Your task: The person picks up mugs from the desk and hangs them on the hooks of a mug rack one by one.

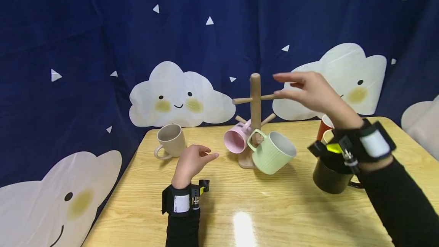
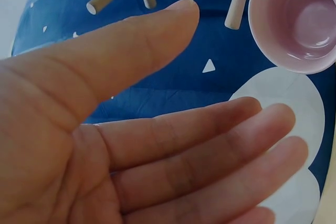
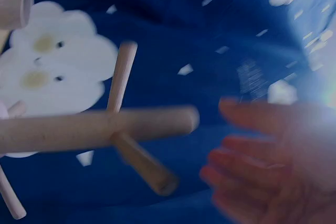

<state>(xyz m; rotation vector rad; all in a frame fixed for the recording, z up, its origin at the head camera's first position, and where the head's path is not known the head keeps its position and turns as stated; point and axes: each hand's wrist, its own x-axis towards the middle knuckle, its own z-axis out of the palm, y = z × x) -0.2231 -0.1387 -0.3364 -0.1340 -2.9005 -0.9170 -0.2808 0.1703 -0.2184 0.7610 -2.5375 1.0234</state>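
A wooden mug tree [image 1: 255, 87] stands on the table with a pink mug [image 1: 236, 140] and a pale green ribbed mug [image 1: 272, 157] hanging by their handles from its lower pegs. My right hand [image 1: 306, 90] is raised beside the top of the post, fingers extended and holding nothing; its wrist view shows the bare upper pegs [image 3: 122, 77]. Low over the table, my left hand [image 1: 193, 161] holds nothing, its fingers loosely extended and thumb apart. Just behind it a beige mug [image 1: 175, 144] stands upright. The left wrist view shows the pink mug's open mouth [image 2: 299, 14].
At the right stands a black mug [image 1: 330, 178], partly covered by my right wrist. Behind it are a red mug [image 1: 324, 128] and a yellowish cup [image 1: 328, 135], both partly hidden. A dark blue curtain [image 1: 192, 45] with clouds hangs behind the wooden table [image 1: 219, 201].
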